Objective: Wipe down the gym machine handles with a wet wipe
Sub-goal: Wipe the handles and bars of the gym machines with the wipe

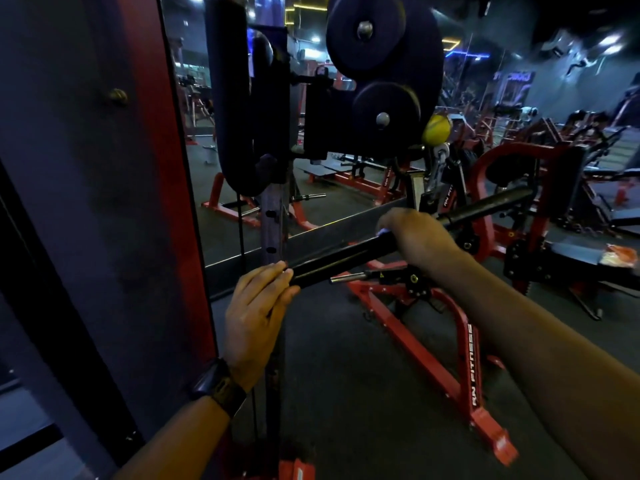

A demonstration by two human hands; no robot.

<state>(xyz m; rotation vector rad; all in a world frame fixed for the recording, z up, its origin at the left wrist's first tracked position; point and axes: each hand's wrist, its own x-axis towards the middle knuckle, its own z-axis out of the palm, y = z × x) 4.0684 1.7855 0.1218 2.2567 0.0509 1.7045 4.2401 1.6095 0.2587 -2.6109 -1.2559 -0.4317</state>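
Running from lower left up to the right, the black handle bar (346, 254) sets the line for the coming stroke: its long axis slants away from the person. Its bare near half lies toward the left grip (259, 306), and its far padded length (491, 202) lies beyond the right grip (420, 237).

Behind stands a tall mirror (242, 133) in a red-edged wall. In front of it rises the machine's upright, loaded with dark weight plates (367, 32). A red base frame (464, 358) spreads over the floor (346, 393) under the bar, well below it and out of the way.

The right grip is clenched over the bar at mid-length. A pale scrap of wet wipe (385, 232) shows at its knuckle side, so it is the working hand and probably slides along the axis. The left grip holds the bar's near end between nearly straight fingers and thumb, steadying it. It is also what blocks the wipe from reaching that last stretch.

A small chrome peg (346, 278) juts out just under the bar, near the stroke's path.
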